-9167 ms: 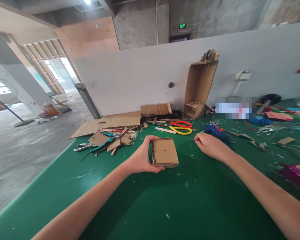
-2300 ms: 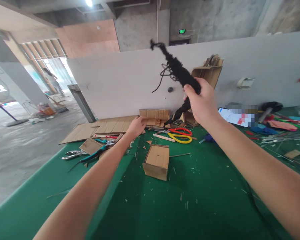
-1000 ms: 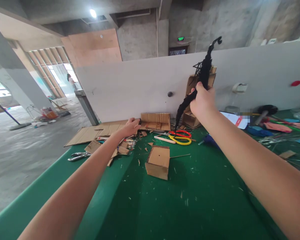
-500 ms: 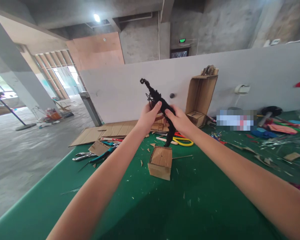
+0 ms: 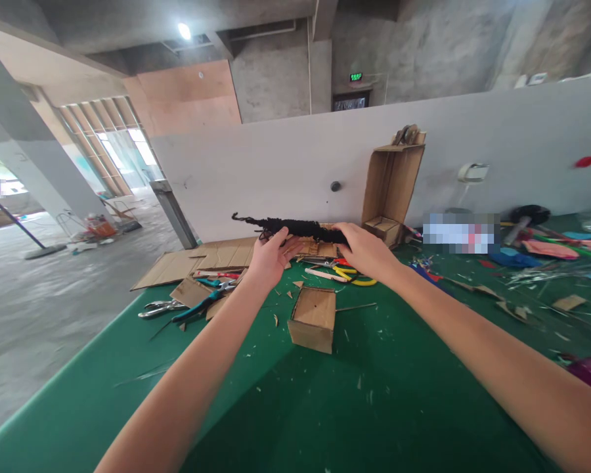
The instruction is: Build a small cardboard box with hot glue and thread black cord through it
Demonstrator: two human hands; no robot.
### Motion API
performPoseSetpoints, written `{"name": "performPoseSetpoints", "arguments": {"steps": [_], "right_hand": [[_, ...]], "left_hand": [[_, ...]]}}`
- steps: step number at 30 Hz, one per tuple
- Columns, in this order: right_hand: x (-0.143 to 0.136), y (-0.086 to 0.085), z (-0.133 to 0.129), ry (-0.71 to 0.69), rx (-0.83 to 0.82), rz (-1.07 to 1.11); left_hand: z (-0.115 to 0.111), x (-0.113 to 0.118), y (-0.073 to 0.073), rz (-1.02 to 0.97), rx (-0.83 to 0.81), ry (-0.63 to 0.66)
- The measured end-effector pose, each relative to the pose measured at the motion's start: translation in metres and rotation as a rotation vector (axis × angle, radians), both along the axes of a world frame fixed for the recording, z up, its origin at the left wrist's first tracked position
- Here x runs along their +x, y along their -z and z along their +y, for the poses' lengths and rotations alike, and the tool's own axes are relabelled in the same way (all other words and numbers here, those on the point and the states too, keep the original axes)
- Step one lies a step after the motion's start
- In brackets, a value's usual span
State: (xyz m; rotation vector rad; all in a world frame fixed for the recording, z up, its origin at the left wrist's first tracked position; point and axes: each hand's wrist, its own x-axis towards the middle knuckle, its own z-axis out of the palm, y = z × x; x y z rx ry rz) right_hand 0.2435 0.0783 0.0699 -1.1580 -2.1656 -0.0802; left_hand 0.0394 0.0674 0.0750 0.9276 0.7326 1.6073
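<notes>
A long black fuzzy bundle [image 5: 298, 228], thin and curled at its left end, is held level above the green table. Under and against its left part is my left hand [image 5: 276, 253], the thumb on top and the fingers beneath. My right hand [image 5: 362, 246] wraps round its right end and hides that tip. Below the hands a small cardboard box [image 5: 312, 318] stands on the table, a little hole in its top. A thin stick [image 5: 357, 307] lies just right of the box.
Pliers with teal handles [image 5: 201, 305] and silver pliers [image 5: 160, 309] lie left among cardboard pieces. Yellow-handled scissors [image 5: 362, 279] are behind the box. A tall open cardboard box [image 5: 394, 187] stands against the white partition [image 5: 276, 164]. Mixed craft scraps lie right.
The black bundle has turned from steeply slanted to nearly level. My left hand has moved a little left and down, and my right hand has shifted to the bundle's right end.
</notes>
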Motion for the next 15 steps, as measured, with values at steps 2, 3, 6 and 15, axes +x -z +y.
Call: {"name": "performPoseSetpoints", "arguments": {"steps": [2, 3, 6, 15], "right_hand": [[0.004, -0.001, -0.002, 0.0, 0.017, -0.017], [0.005, -0.001, -0.005, -0.022, 0.004, -0.024], [0.007, 0.001, -0.015, -0.127, -0.084, -0.008], [-0.002, -0.014, -0.05, -0.449, -0.394, 0.411]], "left_hand": [[-0.005, -0.003, 0.003, -0.04, -0.024, 0.007], [-0.008, -0.004, 0.005, -0.05, -0.021, 0.018], [-0.016, -0.003, 0.009, -0.031, 0.034, 0.072], [-0.046, 0.021, -0.002, 0.388, 0.222, 0.19]]}}
